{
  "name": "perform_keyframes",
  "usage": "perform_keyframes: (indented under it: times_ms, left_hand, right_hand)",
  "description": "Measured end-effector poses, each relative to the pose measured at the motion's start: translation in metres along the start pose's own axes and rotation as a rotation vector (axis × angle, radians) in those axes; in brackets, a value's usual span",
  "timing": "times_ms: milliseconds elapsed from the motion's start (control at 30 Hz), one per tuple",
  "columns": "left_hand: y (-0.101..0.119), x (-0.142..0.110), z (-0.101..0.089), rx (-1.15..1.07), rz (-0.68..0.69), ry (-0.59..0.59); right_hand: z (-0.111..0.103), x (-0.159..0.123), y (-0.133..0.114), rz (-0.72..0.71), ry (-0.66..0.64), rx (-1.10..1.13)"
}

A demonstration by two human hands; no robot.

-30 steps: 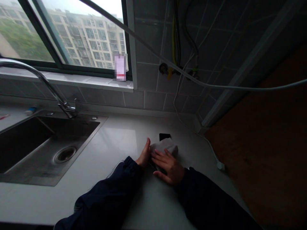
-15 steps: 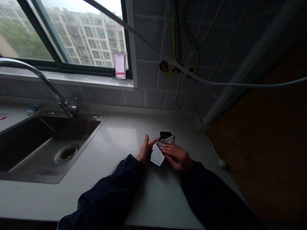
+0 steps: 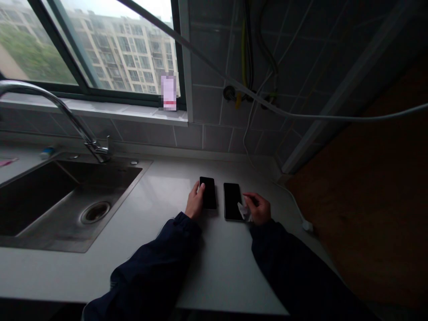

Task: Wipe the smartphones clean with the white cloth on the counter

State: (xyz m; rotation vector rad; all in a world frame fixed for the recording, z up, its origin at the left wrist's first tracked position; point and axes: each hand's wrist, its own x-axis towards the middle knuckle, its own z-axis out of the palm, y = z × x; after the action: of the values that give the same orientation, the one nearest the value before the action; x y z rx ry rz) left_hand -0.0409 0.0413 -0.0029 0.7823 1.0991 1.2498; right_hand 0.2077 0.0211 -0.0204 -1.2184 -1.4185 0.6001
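Note:
Two black smartphones lie screen-up, side by side, on the white countertop (image 3: 220,267). My left hand (image 3: 195,201) has its fingertips against the left edge of the left phone (image 3: 209,193). My right hand (image 3: 259,208) pinches a crumpled white cloth (image 3: 244,211) at the lower right corner of the right phone (image 3: 232,201). Dark navy sleeves cover both my forearms. The underside of each phone is hidden.
A stainless steel sink (image 3: 67,200) with a drain and a curved chrome faucet (image 3: 63,102) lies left of my hands. A white cable (image 3: 287,198) runs along the counter's right side to a plug (image 3: 306,226). Tiled wall and a window stand behind.
The phone that was tilted between my hands now lies flat left of the other phone. The cloth has gone from the far phone into my right hand, and my hands have moved apart.

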Motion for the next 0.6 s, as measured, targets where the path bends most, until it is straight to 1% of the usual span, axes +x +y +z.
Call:
perform_keyframes:
  times_ms: [133, 233, 300, 467, 600]
  left_hand:
    - [0.002, 0.004, -0.011, 0.199, 0.090, 0.203]
    - [0.007, -0.002, -0.012, 0.408, 0.142, 0.281]
    - [0.009, -0.007, -0.011, 0.530, 0.167, 0.280]
    - [0.009, -0.015, -0.005, 0.640, 0.259, 0.215]
    - [0.004, -0.021, 0.003, 0.920, 0.330, 0.188]
  right_hand:
    - [0.001, 0.002, -0.002, 0.049, 0.005, 0.036]
    - [0.002, 0.004, -0.001, 0.075, 0.005, 0.059]
    - [0.003, 0.006, 0.001, 0.091, -0.001, 0.072]
    - [0.003, 0.009, 0.006, 0.111, -0.024, 0.101]
    - [0.003, 0.007, 0.001, 0.112, -0.068, 0.143]
